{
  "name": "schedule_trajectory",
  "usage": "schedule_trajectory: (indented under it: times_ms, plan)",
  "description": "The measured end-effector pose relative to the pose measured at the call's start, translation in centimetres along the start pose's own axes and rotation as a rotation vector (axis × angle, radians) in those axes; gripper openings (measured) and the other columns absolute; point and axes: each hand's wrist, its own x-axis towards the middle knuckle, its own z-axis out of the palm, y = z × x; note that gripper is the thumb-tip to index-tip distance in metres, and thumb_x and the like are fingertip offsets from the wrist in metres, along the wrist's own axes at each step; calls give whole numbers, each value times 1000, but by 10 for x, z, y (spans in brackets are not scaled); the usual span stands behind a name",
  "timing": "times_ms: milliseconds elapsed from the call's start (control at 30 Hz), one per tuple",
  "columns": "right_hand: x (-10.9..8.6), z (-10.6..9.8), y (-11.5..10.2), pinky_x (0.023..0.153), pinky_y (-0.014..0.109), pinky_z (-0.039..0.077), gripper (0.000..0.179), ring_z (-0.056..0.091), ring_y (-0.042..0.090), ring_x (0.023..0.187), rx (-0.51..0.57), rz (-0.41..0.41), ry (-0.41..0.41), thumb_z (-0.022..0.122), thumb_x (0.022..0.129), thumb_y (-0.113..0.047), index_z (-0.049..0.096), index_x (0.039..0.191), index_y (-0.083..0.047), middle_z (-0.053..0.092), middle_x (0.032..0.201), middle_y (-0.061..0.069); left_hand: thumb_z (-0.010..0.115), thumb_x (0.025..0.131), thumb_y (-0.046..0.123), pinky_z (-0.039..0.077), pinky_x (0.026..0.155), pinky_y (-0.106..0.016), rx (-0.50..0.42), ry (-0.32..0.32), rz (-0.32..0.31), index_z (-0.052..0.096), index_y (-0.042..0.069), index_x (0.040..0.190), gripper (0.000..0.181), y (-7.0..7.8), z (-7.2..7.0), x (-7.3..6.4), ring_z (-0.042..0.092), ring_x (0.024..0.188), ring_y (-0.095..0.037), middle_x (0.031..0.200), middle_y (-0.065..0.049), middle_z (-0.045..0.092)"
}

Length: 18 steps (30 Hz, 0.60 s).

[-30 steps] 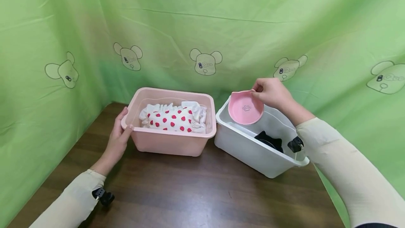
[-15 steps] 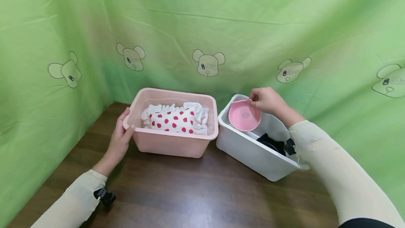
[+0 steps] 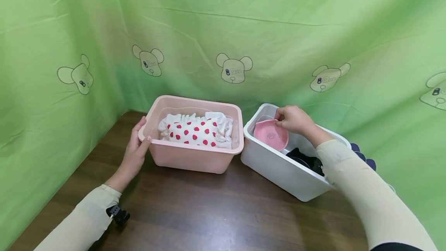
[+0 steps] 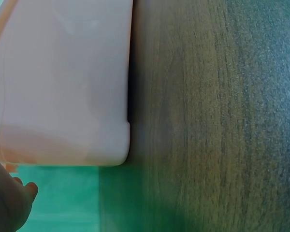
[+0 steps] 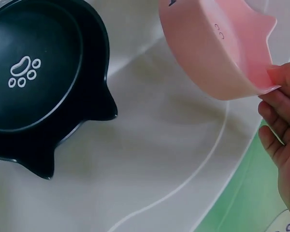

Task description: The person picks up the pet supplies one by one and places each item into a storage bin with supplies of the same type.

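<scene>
My right hand pinches the rim of a pink cat-eared bowl with a paw print inside. The bowl is tilted inside the left end of a white bin. In the right wrist view, thumb and fingers grip the pink bowl near one ear. A black cat-eared bowl with a white paw print lies in the same bin. My left hand holds the left front corner of a pink bin, thumb over the rim. Inside that bin lies a white cloth item with red strawberry-like spots.
Both bins stand side by side on a dark wooden table, their near corners close together. A green curtain with bear heads hangs directly behind and to the left. Dark rounded shapes show past the white bin's right end.
My right hand has moved down with the pink bowl, from over the white bin's rim to inside it. My left hand keeps its hold on the pink bin. The view has shifted slightly.
</scene>
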Motion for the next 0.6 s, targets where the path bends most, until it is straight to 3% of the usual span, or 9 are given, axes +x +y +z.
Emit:
schedule_trajectory:
  times_ms: [300, 600]
  plan:
    - [4, 20, 9, 68, 35, 57, 11, 63, 15, 70, 31, -36, -42, 79, 82, -9, 70, 79, -15, 71, 76, -2, 45, 104, 0, 30, 112, -8, -4, -3, 21, 26, 4, 159, 58, -2, 0, 1, 22, 153, -31, 171, -10, 17]
    - [3, 28, 11, 67, 34, 54, 8, 61, 14, 70, 81, -37, -99, 76, 81, -4, 70, 80, -10, 70, 74, -2, 45, 104, 0, 29, 112, -8, 2, 4, 15, 27, 5, 159, 58, -3, 0, 1, 22, 153, -29, 171, -8, 19]
